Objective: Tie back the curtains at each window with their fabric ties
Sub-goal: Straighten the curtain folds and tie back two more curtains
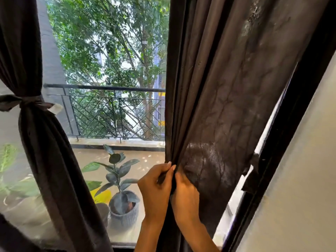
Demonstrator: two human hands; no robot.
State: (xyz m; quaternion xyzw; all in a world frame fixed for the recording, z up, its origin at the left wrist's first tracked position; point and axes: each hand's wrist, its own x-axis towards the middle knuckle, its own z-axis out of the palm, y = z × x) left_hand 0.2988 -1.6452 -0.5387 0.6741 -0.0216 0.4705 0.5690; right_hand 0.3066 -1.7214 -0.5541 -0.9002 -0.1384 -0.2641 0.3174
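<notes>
A dark brown right curtain (227, 88) hangs loose over the right side of the window. My left hand (156, 188) grips its gathered inner edge, fingers curled round the folds. My right hand (185, 195) lies against the fabric just to the right, its fingertips tucked into the same fold. The left curtain (45, 151) is bunched and bound at its middle by a fabric tie (27, 102), knotted with its ends sticking out sideways. A dark strip of fabric (251, 177) hangs by the right window frame.
Behind the glass lies a balcony with a metal railing (109, 88), a rubber plant in a ribbed grey pot (123, 213) and a yellow object beside it. A black window frame (283, 142) and a pale wall (300, 179) stand at the right.
</notes>
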